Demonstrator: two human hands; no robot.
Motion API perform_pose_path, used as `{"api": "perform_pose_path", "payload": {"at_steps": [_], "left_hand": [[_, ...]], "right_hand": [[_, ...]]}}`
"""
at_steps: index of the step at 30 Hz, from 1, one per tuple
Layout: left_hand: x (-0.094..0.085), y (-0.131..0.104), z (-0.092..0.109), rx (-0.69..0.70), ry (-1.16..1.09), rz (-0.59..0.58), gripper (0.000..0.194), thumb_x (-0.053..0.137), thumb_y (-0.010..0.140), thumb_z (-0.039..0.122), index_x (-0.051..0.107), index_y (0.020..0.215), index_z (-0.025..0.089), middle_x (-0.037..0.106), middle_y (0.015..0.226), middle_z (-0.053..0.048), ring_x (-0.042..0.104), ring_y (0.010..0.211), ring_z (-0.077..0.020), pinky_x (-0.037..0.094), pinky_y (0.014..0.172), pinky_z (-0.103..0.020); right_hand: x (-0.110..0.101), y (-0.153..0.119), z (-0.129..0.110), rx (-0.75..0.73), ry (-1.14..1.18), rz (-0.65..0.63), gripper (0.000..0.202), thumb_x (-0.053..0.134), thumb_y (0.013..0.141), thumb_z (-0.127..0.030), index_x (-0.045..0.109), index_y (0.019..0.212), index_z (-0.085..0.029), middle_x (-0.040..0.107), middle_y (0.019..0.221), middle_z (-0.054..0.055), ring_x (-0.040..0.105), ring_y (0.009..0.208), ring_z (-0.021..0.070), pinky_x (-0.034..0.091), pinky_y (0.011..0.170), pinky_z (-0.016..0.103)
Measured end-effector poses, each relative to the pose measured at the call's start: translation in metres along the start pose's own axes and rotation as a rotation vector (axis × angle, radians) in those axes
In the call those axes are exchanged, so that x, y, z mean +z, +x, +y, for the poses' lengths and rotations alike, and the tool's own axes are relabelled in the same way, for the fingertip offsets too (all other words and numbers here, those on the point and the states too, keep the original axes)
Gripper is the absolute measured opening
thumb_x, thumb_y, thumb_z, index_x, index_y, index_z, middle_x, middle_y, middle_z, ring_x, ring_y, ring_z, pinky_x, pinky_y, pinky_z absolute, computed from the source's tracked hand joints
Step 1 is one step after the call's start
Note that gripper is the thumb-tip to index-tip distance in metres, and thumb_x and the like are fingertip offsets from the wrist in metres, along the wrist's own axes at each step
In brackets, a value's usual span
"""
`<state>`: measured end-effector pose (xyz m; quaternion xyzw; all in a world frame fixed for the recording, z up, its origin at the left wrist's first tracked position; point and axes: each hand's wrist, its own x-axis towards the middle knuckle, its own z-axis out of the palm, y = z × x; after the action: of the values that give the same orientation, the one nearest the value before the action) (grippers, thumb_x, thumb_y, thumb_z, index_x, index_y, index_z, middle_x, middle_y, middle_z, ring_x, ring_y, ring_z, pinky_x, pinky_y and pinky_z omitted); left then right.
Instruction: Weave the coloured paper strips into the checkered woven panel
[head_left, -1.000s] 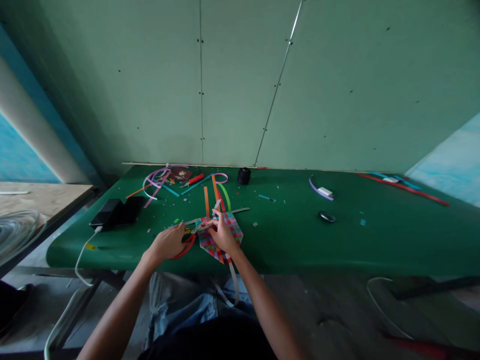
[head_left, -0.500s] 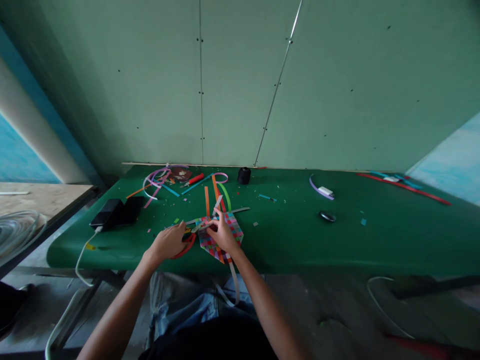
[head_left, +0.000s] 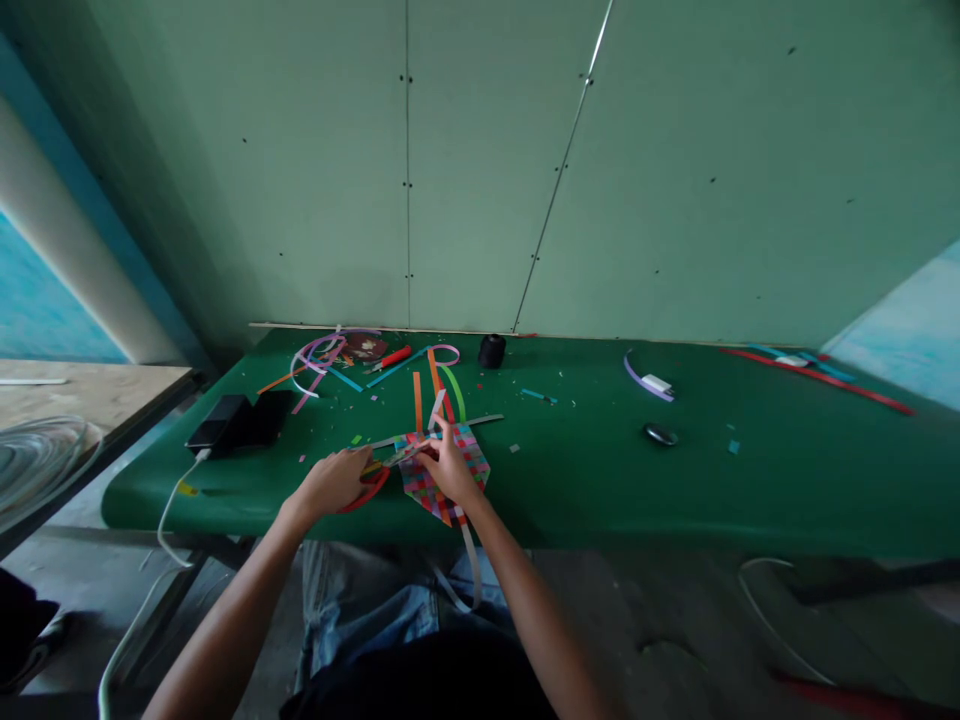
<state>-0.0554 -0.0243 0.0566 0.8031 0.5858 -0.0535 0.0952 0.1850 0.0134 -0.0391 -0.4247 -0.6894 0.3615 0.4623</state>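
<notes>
In the head view, my left hand (head_left: 339, 482) is closed round the red-handled scissors (head_left: 370, 490), whose blades reach over the woven piece's left upper edge. The woven piece (head_left: 469, 462) is a small checked mat of many-coloured strips, lying near the table's front edge. My right hand (head_left: 448, 468) presses on it, with the fingers pinching a pale strip (head_left: 438, 402) that stands up from its top. Orange strips (head_left: 418, 400) and a green strip (head_left: 454, 388) stick out at the far side. A long pale strip (head_left: 472, 562) hangs off the front toward my lap.
A green-covered table (head_left: 585, 490) carries a black thread spool (head_left: 492, 351), a red-handled cutter (head_left: 394, 357), loose coloured strips (head_left: 322, 356) and scraps. A black power bank (head_left: 219, 424) with a white cable lies left. A dark oval object (head_left: 660, 434) and red strips (head_left: 840, 376) are to the right.
The whole view has shifted slightly. The scissors' blades sit a little differently at the woven piece's edge; both hands keep nearly the same place and hold.
</notes>
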Motion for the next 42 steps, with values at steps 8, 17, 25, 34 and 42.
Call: {"api": "perform_pose_path", "payload": {"at_steps": [8, 17, 25, 34, 42], "left_hand": [[0.004, 0.000, -0.006, 0.010, 0.002, 0.010, 0.022, 0.059, 0.095, 0.034, 0.063, 0.114, 0.022, 0.077, 0.107, -0.013, 0.076, 0.100, -0.0325, 0.053, 0.077, -0.035], [0.004, 0.003, -0.007, 0.009, -0.032, 0.012, 0.016, 0.060, 0.095, 0.027, 0.064, 0.109, 0.021, 0.077, 0.100, -0.012, 0.076, 0.094, -0.0307, 0.050, 0.074, -0.032], [0.010, -0.020, -0.041, -0.242, -0.127, 0.123, 0.027, 0.053, 0.097, 0.041, 0.065, 0.111, 0.022, 0.078, 0.101, -0.013, 0.075, 0.094, -0.0312, 0.050, 0.075, -0.034], [0.010, -0.021, -0.112, -0.661, -0.043, 0.273, 0.055, 0.051, 0.094, 0.059, 0.067, 0.116, 0.010, 0.073, 0.115, -0.024, 0.073, 0.103, -0.0384, 0.055, 0.081, -0.042], [0.033, -0.019, 0.005, -0.257, -0.139, 0.557, 0.042, 0.039, 0.107, 0.041, 0.063, 0.134, 0.019, 0.069, 0.129, -0.016, 0.065, 0.119, -0.0309, 0.050, 0.103, -0.042]], "right_hand": [[0.000, 0.002, 0.001, 0.011, 0.028, -0.004, 0.083, 0.065, 0.094, -0.017, 0.019, 0.163, -0.027, 0.078, 0.105, 0.004, 0.076, 0.102, 0.0219, 0.058, 0.096, 0.039], [0.003, 0.003, 0.001, 0.061, 0.100, 0.044, 0.076, 0.070, 0.094, -0.024, 0.026, 0.156, -0.025, 0.079, 0.103, 0.005, 0.077, 0.102, 0.0238, 0.059, 0.096, 0.041], [0.000, 0.001, -0.008, 0.041, 0.076, 0.013, 0.057, 0.069, 0.096, -0.033, 0.043, 0.146, -0.025, 0.078, 0.100, 0.003, 0.076, 0.093, 0.0219, 0.059, 0.089, 0.038], [-0.009, 0.001, -0.025, -0.041, -0.048, -0.080, 0.022, 0.057, 0.101, -0.033, 0.077, 0.098, -0.023, 0.076, 0.112, 0.007, 0.072, 0.104, 0.0225, 0.057, 0.088, 0.034], [-0.015, 0.010, -0.012, 0.098, 0.092, -0.106, 0.029, 0.075, 0.089, -0.047, 0.080, 0.098, -0.020, 0.077, 0.113, 0.010, 0.073, 0.108, 0.0271, 0.059, 0.096, 0.040]]}}
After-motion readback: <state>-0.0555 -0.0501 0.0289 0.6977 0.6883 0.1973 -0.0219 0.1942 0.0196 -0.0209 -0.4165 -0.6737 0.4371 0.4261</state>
